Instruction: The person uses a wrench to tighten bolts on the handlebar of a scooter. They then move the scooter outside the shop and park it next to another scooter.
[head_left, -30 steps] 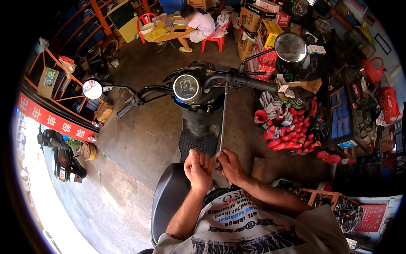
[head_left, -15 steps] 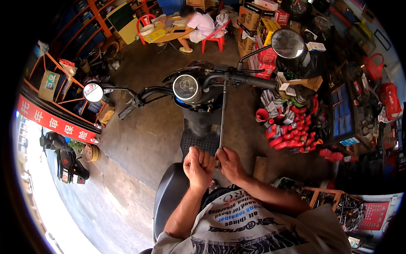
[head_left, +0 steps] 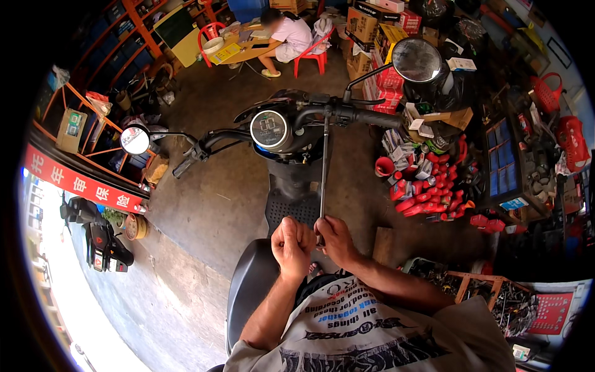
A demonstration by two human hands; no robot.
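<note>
My right hand is closed around the lower end of a long thin metal rod, which runs up to the right side of a scooter's handlebar. Just left of it, my left hand is curled tight, knuckles up; whatever it may hold is hidden. Both hands are above the scooter, between its black seat and the round display. The dark perforated footboard shows behind my hands.
A person sits on a red plastic chair at a table. Orange shelving and another scooter are at left. Stacked boxes, red bottles and a glass-topped cabinet crowd the right.
The view has shifted slightly, putting the handlebar and mirrors a little higher and further left in the picture. Both hands keep nearly the same grip and place.
</note>
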